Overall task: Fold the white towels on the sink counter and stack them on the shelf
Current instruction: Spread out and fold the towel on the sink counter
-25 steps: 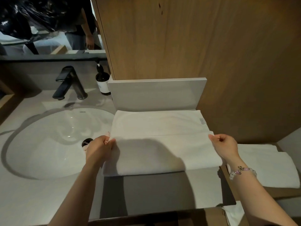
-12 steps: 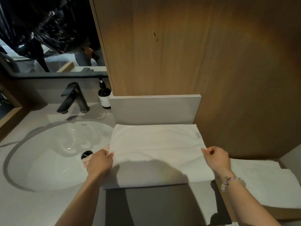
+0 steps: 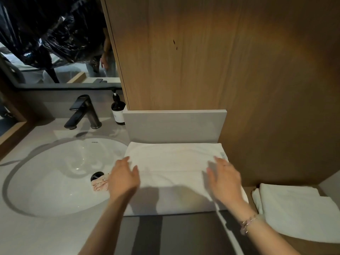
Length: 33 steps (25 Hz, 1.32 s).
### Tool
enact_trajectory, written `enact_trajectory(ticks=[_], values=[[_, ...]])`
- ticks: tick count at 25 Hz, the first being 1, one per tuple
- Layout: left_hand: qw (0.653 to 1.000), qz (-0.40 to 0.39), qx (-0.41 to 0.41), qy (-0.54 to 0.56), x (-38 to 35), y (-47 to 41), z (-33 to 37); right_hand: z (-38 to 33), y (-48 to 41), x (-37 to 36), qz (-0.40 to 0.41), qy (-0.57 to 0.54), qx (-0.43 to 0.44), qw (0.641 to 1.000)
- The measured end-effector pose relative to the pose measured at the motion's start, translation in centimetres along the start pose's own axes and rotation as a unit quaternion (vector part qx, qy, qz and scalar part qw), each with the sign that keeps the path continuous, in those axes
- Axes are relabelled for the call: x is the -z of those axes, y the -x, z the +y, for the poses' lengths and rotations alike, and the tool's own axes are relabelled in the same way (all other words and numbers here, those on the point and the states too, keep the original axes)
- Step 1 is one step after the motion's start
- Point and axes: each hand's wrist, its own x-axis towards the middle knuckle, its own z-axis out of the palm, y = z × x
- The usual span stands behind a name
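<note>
Fingers [image 3: 123, 162] straight and loosely spread, the left hand [image 3: 123, 178] and right hand [image 3: 224, 179] lie flat on or just above the folded white towel [image 3: 174, 162] at the back edge of the worktop [image 3: 46, 236], soft, light cloth probably best lifted by its short ends.

The wrist of my right hand [image 3: 224, 178] carries one beaded bracelet [image 3: 248, 223]: a single strand of pale pink and clear round beads with small metallic links. My left hand [image 3: 123, 178], left forearm [image 3: 108, 218] and right forearm [image 3: 270, 238] are uncovered.
</note>
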Motion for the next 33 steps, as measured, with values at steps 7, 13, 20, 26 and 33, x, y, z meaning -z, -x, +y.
enact_trajectory(ticks=[7, 13, 20, 26, 33], values=[[0.961, -0.145, -0.223, -0.080, -6.1, 6.3, 2.6, -4.0, 2.7, -6.1, -0.170, 0.079, 0.090, 0.978], [0.941, -0.201, -0.200, -0.184, -6.9, 6.1, 2.8, -3.8, 2.6, -7.2, -0.202, 0.046, 0.090, 0.974], [0.949, -0.197, -0.176, -0.171, -6.4, 5.3, 1.5, 0.8, 1.5, -4.3, -0.176, 0.055, 0.162, 0.970], [0.959, -0.197, -0.094, -0.183, -5.0, 4.4, -0.5, 3.8, 1.0, -2.7, -0.187, 0.116, 0.113, 0.969], [0.966, -0.171, -0.008, -0.195, -3.1, 4.0, -3.1, 5.3, 0.6, -2.5, -0.184, 0.129, 0.070, 0.972]])
